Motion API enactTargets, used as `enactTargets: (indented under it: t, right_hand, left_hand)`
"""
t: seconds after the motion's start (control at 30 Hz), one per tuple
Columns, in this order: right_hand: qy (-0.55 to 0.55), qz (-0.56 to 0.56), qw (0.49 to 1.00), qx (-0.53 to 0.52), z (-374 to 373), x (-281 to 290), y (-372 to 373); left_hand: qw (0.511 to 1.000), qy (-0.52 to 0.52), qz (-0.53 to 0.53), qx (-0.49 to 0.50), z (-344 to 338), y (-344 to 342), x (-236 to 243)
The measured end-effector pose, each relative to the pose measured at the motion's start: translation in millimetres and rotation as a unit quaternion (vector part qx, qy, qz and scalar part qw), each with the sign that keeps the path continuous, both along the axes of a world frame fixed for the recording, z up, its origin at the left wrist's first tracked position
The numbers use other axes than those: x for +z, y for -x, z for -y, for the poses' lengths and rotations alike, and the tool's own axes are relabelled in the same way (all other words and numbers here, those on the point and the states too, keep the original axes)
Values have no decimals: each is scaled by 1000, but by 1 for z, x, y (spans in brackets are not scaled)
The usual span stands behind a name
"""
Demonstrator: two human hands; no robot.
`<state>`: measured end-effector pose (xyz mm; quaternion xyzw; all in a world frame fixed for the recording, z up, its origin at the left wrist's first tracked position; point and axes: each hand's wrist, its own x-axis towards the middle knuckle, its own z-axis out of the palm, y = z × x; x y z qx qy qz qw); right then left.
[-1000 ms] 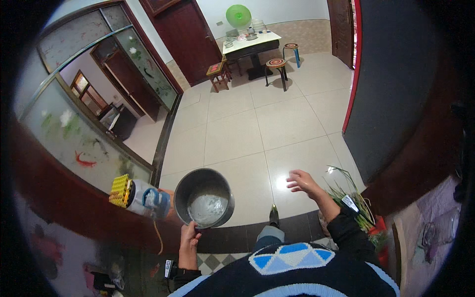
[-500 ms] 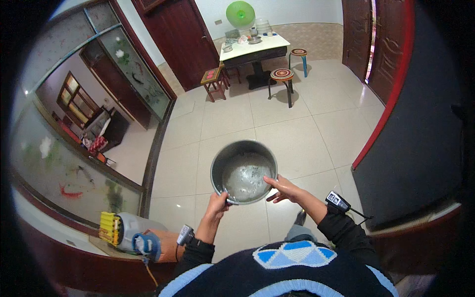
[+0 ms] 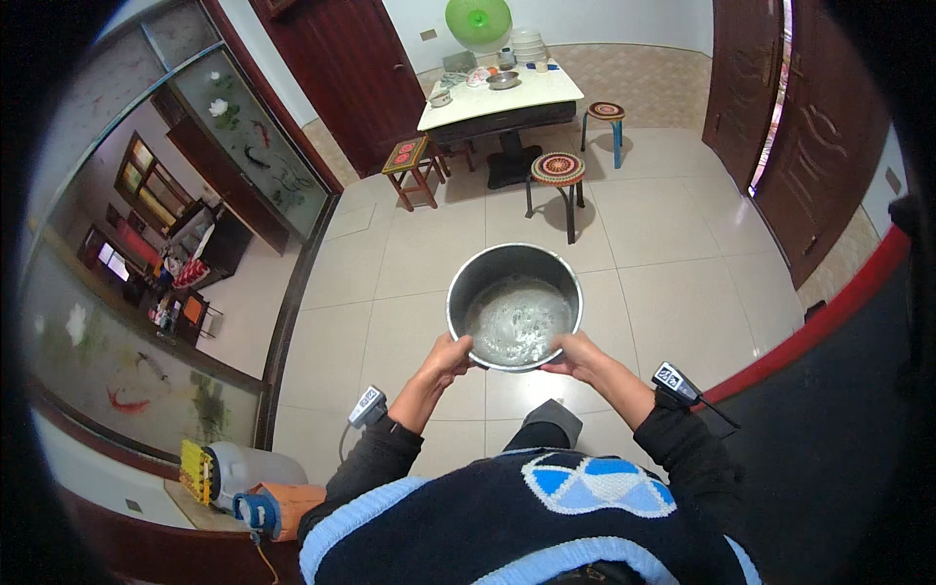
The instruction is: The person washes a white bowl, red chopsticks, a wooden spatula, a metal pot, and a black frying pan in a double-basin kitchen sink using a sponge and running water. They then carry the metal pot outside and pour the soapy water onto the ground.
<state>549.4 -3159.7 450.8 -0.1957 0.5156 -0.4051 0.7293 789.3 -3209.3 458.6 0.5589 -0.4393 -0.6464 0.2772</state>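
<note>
A round grey metal pot [image 3: 466,297] with some clear liquid in its bottom is held out in front of me over the tiled floor. My left hand [image 3: 448,359] closes on its near left rim, the thumb over the edge. On the near right rim sits my right hand [image 3: 577,356], also gripping with the thumb over the edge. The fingers under the pot are mostly hidden. The liquid's surface is rippled and reflects light.
Ahead stands a white-topped table [image 3: 526,97] bearing bowls and dishes. Around it are a round stool [image 3: 559,170], a second round stool [image 3: 605,111] and a square stool [image 3: 407,153]. Brown double doors [image 3: 824,146] rise at right; a sliding glass partition [image 3: 127,380] runs along the left.
The pot has moved right in the picture, with both hands on it. My right hand has settled more firmly on the rim. The room has shifted in view as I walk forward.
</note>
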Motion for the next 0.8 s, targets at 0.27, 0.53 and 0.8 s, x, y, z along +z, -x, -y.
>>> enactTargets:
  t: [0.27, 0.53, 0.8]
  right_hand:
    - [32, -25, 996, -75, 171, -10, 191]
    - [71, -34, 976, -203, 292, -3, 406]
    - [117, 25, 961, -249, 372, 5, 636]
  left_hand:
    - [996, -16, -17, -88, 194, 196, -2]
    - [969, 48, 23, -241, 352, 410, 33]
    - [728, 647, 187, -128, 460, 676, 111]
